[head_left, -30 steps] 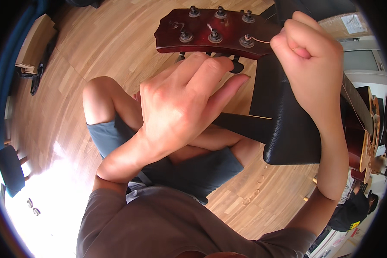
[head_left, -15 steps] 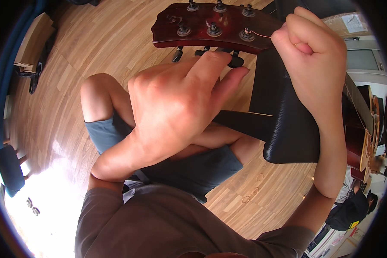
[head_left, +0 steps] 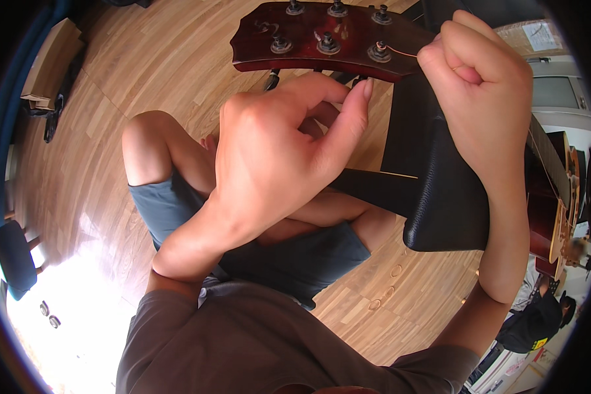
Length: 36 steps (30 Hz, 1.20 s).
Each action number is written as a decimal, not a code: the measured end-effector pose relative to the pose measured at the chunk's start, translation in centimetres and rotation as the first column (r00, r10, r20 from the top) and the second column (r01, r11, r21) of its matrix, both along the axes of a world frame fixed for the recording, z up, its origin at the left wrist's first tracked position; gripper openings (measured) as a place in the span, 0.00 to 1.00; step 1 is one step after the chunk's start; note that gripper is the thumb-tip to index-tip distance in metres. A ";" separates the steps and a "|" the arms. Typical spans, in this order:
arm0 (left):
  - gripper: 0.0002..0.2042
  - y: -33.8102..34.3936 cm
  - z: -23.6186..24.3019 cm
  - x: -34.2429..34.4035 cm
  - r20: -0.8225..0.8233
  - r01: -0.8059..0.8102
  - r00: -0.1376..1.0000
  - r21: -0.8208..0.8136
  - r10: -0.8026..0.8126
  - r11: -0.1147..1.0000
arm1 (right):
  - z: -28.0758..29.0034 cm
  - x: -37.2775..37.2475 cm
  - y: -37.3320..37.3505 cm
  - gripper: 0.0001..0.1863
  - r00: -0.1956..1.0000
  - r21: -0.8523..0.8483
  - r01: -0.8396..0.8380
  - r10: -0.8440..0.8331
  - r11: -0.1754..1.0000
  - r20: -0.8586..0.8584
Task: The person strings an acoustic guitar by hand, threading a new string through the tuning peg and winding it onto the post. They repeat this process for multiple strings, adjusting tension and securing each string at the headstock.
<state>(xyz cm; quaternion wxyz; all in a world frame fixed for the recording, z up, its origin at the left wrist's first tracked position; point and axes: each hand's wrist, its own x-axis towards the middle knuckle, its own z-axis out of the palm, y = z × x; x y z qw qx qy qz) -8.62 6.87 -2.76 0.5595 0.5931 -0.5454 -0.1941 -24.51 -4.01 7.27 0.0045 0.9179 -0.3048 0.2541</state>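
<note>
A dark red guitar headstock (head_left: pixel 308 58) lies across the top of the view, with metal tuning posts along its face. From the nearest right post (head_left: pixel 379 51) a thin copper-coloured guitar string (head_left: pixel 400 52) runs to my right hand (head_left: pixel 482 82), which is closed in a fist around it. Below the headstock's near edge, my left hand (head_left: pixel 276 148) pinches a black tuning peg between thumb and forefinger; the fingertips hide most of that peg. Another black tuning peg (head_left: pixel 272 80) shows farther left.
A black padded bench (head_left: pixel 446 197) stands under the guitar neck and my right forearm. Several guitars (head_left: pixel 555 203) stand at the right edge, near a person in black (head_left: pixel 535 322). Flat cardboard (head_left: pixel 51 62) leans at the far left. Ring-shaped items (head_left: pixel 384 289) lie on the wooden floor.
My left hand has rolled and shifted a little to the right, its thumb and forefinger closing on the tuning peg. My right hand stays nearly still with the string.
</note>
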 end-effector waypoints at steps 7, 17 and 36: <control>0.15 0.3 0.8 0.7 0.229 0.008 0.973 -0.169 0.031 0.986 | 0.2 1.5 0.7 0.23 0.999 -0.214 0.026 -0.033 0.976 -0.027; 0.18 -0.2 -0.2 1.1 0.319 0.025 0.945 -0.304 0.077 0.952 | 0.1 -0.1 -0.1 0.21 1.000 0.000 -0.007 0.007 1.000 -0.015; 0.16 -0.7 0.1 1.9 0.397 0.107 0.917 -0.288 0.017 0.952 | 0.9 0.7 0.1 0.17 0.995 -0.125 0.027 -0.038 0.992 -0.093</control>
